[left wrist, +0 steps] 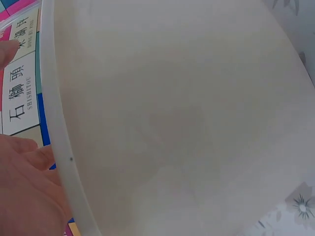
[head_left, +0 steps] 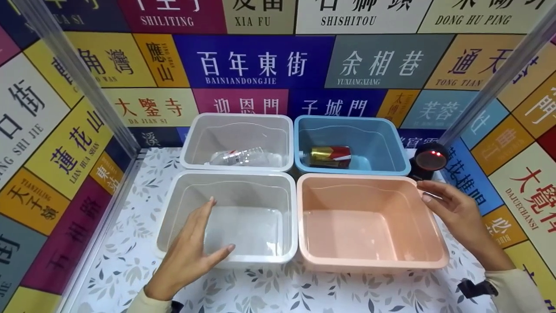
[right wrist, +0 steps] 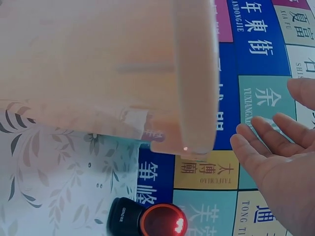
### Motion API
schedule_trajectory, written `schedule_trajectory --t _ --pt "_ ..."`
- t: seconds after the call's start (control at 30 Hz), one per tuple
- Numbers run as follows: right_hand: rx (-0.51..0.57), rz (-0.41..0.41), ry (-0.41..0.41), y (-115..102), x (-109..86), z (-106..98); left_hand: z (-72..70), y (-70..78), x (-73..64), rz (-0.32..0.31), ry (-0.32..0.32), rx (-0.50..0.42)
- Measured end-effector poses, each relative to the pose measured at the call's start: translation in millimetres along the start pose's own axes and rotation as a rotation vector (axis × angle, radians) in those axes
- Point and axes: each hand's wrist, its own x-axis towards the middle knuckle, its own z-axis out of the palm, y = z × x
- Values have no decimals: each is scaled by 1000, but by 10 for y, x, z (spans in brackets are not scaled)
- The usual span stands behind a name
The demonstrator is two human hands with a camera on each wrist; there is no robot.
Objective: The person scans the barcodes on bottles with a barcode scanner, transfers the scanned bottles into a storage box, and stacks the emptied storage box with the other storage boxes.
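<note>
My left hand (head_left: 186,252) hovers at the near left of the front white bin (head_left: 234,260), fingers spread and holding nothing. In the left wrist view the white bin's wall fills most of the picture. Beside the upper right rim of the peach bin (head_left: 373,263) is my right hand (head_left: 460,217), its fingers loosely bent with nothing between them. The right wrist view shows the same hand's fingers (right wrist: 275,132) apart from the peach rim. A clear plastic bottle (head_left: 239,156) lies in the back white bin (head_left: 236,124). The blue bin (head_left: 352,124) contains a gold and red can-like item (head_left: 330,156).
A black device with a round, red-lit face (head_left: 431,157) stands right of the blue bin. Sign-printed walls (head_left: 252,61) enclose the leaf-patterned table (head_left: 278,291) at the back and sides. Clear rails (head_left: 82,74) run along the wall corners.
</note>
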Motion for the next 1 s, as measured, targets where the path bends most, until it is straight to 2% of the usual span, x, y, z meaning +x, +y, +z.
schedule_trajectory --t 0.23,0.47,0.7,1.0 --pt "4 44 3 56 -69 30 68 69 54 16 -32 -30" --pt "-16 26 29 108 -113 17 171 153 138 83 -2 -10" --pt "-31 20 46 117 -165 18 255 270 210 71 -45 -15" --pt "-50 -3 105 180 -206 33 401 408 307 105 -20 -22"
